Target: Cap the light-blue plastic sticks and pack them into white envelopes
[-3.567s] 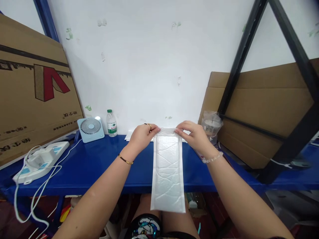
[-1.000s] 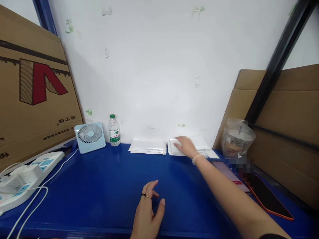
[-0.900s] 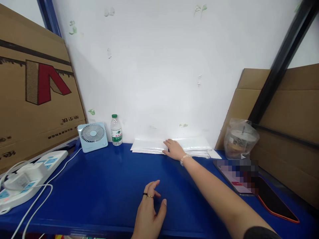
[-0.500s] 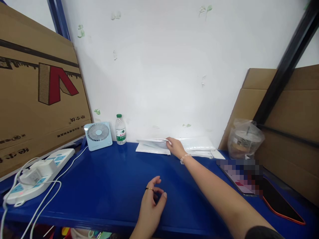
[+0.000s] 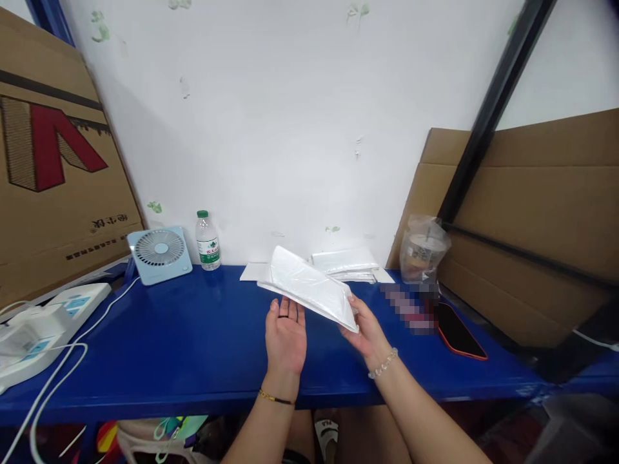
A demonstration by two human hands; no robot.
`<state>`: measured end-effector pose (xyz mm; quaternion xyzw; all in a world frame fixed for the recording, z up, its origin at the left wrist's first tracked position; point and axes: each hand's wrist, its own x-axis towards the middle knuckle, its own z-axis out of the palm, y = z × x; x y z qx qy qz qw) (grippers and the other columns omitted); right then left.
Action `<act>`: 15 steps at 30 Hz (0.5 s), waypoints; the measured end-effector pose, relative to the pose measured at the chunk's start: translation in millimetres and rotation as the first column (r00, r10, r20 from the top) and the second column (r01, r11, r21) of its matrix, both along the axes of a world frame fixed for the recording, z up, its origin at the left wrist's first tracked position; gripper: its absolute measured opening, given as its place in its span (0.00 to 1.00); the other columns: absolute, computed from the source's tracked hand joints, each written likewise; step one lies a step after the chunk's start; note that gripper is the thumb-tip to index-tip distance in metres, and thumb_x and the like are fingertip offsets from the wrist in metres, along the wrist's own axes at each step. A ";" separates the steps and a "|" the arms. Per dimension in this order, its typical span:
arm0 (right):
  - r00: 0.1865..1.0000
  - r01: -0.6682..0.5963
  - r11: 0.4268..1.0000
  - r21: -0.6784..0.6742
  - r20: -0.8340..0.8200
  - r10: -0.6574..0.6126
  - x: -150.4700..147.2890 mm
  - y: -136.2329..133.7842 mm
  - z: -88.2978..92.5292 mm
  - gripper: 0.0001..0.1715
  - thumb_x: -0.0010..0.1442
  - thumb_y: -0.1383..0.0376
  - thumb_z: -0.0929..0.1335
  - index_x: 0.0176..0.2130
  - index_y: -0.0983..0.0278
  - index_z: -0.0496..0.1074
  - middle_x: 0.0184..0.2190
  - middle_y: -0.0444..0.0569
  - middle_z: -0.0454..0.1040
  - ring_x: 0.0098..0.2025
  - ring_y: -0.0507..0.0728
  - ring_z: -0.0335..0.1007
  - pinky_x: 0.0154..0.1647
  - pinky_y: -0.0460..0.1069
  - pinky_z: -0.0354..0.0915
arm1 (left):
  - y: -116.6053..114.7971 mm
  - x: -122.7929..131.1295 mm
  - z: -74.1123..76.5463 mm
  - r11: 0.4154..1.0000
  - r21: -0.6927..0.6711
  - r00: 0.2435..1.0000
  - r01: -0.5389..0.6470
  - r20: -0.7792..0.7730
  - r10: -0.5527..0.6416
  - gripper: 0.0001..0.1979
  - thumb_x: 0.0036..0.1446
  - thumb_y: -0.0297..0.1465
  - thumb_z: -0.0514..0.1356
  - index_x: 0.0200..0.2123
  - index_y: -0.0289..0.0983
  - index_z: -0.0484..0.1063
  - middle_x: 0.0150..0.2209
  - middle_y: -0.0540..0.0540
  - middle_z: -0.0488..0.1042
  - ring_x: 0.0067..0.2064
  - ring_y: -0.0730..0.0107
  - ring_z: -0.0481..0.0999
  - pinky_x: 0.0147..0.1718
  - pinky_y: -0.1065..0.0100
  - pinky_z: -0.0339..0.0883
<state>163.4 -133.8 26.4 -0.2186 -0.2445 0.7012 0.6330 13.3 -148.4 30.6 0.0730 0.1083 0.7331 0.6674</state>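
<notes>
Against a marked white wall (image 5: 271, 116), the blue table (image 5: 193, 341) carried a small fan (image 5: 162, 253) and a bottle (image 5: 208, 241). Above it, the person's right hand (image 5: 365, 325) pinched the white packaging (image 5: 309, 287) by its right end. The left hand (image 5: 286, 338) was palm up underneath, fingers extended close together; I couldn't tell whether they touched it. A white stack (image 5: 344, 261) lay behind, by the wall.

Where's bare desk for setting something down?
Widest: blue desktop between white cable and left hand, in front of the fan and water bottle. Smaller: between right forearm and orange-edged phone. Crowded: left end, power strip; back right, white mailers, bagged cup.
</notes>
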 end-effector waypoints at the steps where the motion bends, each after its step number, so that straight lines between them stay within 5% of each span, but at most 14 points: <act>1: 0.998 -0.021 0.998 -0.056 -0.055 0.018 -1.0 -1.7 -4.4 0.10 0.51 0.70 0.69 0.38 0.65 0.71 0.26 0.43 0.77 0.22 0.50 0.71 0.18 0.41 0.65 | 1.1 1.1 2.5 0.999 0.031 1.000 0.007 -0.011 -0.007 0.08 0.54 0.35 0.59 0.38 0.42 0.70 0.43 0.50 0.73 0.49 0.71 0.71 0.51 0.68 0.64; 6: 0.976 -0.180 0.957 -0.229 -0.160 0.145 -12.0 -1.7 -19.2 0.07 0.53 0.74 0.66 0.36 0.69 0.69 0.23 0.46 0.77 0.20 0.50 0.72 0.17 0.41 0.66 | 10.4 -3.2 14.7 0.983 0.153 0.972 0.107 -0.225 -0.070 0.24 0.48 0.44 0.61 0.45 0.37 0.71 0.47 0.42 0.73 0.52 0.57 0.70 0.49 0.61 0.64; 10: 0.968 -0.185 0.933 -0.309 -0.223 0.118 -21.2 4.5 -25.8 0.08 0.58 0.68 0.62 0.36 0.69 0.68 0.25 0.49 0.77 0.24 0.53 0.74 0.22 0.44 0.69 | 21.7 -4.0 30.7 0.985 0.175 0.912 -0.004 -0.402 0.075 0.22 0.47 0.40 0.63 0.43 0.34 0.73 0.45 0.41 0.74 0.53 0.57 0.68 0.50 0.62 0.62; 15: 0.984 -0.076 0.941 -0.330 -0.179 0.016 -31.5 14.9 -33.5 0.14 0.62 0.62 0.58 0.36 0.64 0.68 0.30 0.50 0.77 0.31 0.55 0.74 0.30 0.49 0.71 | 30.6 9.0 62.9 0.947 0.321 0.734 -0.017 -0.639 0.230 0.21 0.43 0.37 0.67 0.41 0.34 0.74 0.44 0.41 0.74 0.49 0.56 0.71 0.50 0.58 0.62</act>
